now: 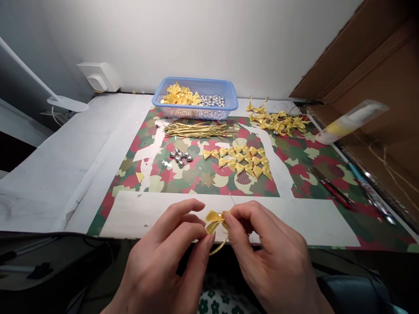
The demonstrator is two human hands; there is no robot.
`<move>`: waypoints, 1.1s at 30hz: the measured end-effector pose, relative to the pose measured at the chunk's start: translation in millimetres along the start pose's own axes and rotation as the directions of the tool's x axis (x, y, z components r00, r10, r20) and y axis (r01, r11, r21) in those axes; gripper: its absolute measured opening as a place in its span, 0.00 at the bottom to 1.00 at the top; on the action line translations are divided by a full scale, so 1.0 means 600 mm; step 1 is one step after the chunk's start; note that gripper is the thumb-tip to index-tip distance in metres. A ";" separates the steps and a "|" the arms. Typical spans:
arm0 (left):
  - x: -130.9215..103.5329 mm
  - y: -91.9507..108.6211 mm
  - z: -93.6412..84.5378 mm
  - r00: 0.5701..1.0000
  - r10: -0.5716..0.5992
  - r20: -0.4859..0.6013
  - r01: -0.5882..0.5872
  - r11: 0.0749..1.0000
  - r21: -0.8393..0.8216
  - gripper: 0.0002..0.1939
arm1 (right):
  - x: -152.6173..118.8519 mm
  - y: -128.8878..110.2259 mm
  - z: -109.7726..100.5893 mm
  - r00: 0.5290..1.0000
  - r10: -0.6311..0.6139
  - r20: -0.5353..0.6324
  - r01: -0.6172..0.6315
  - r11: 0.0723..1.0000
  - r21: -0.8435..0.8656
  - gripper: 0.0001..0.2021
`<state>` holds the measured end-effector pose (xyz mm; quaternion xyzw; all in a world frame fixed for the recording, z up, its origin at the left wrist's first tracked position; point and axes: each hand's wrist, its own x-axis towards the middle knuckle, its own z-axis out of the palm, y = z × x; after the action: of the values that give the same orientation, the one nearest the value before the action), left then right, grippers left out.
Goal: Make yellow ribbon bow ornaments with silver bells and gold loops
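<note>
A yellow ribbon bow is held up between my two hands at the front edge of the table. My right hand pinches it near its knot with thumb and forefinger. At the bow's lower left, the thumb and forefinger of my left hand close on the ribbon's edge, other fingers bent above. A loop of gold cord curves below the bow between the hands. Something small and silvery shows behind the knot, mostly hidden. A thin wire-like end sticks up beside my right forefinger.
Small silver bells, yellow bows and a bundle of gold ties lie on the patterned mat. Behind stands a blue basket. At right are finished-looking bow pieces, a glue bottle, tweezers and pens.
</note>
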<state>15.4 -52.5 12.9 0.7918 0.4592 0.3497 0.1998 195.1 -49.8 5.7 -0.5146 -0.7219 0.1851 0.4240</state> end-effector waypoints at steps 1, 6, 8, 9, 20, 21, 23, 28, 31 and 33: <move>-0.001 0.002 -0.001 1.000 0.002 -0.006 -0.002 1.000 0.005 0.10 | 0.000 -0.001 0.000 1.000 -0.026 0.000 0.026 0.999 -0.019 0.08; 0.006 0.005 0.000 0.996 -0.080 -0.038 0.076 0.993 -0.090 0.10 | 0.000 -0.004 -0.002 0.994 -0.092 0.055 0.095 0.994 -0.052 0.07; 0.012 0.005 0.001 0.984 -0.181 0.007 0.177 0.956 -0.235 0.09 | 0.000 -0.003 -0.004 0.994 -0.066 0.092 0.067 0.998 -0.011 0.08; 0.015 0.006 0.000 0.969 -0.240 0.057 0.245 0.917 -0.314 0.08 | 0.000 -0.002 -0.005 0.993 -0.038 0.108 0.036 0.999 0.019 0.08; 0.015 -0.002 -0.011 0.983 -0.124 0.135 0.165 0.922 -0.352 0.18 | 0.012 -0.001 -0.020 0.872 0.320 0.369 -0.420 0.878 0.230 0.12; 0.015 -0.003 -0.012 0.988 -0.097 0.118 0.129 0.945 -0.300 0.18 | 0.013 0.000 -0.020 0.863 0.326 0.385 -0.435 0.868 0.239 0.12; 0.016 -0.005 -0.013 0.994 -0.042 0.100 0.063 0.973 -0.221 0.17 | 0.014 0.001 -0.020 0.843 0.335 0.420 -0.464 0.849 0.253 0.11; 0.015 -0.012 -0.014 0.985 0.064 0.160 -0.046 0.993 -0.109 0.17 | 0.014 0.005 -0.023 0.801 0.351 0.486 -0.521 0.808 0.276 0.11; 0.009 -0.018 -0.014 0.981 0.095 0.169 -0.078 0.992 -0.101 0.16 | 0.015 0.005 -0.025 0.794 0.341 0.504 -0.530 0.794 0.297 0.12; 0.007 -0.021 -0.015 0.976 0.110 0.187 -0.096 0.992 -0.084 0.16 | 0.016 0.004 -0.025 0.803 0.325 0.500 -0.515 0.800 0.306 0.11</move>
<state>2.7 -42.9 12.4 0.8365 0.3829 0.2988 0.2537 207.3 -42.8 16.6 -0.5066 -0.6011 0.5370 0.3060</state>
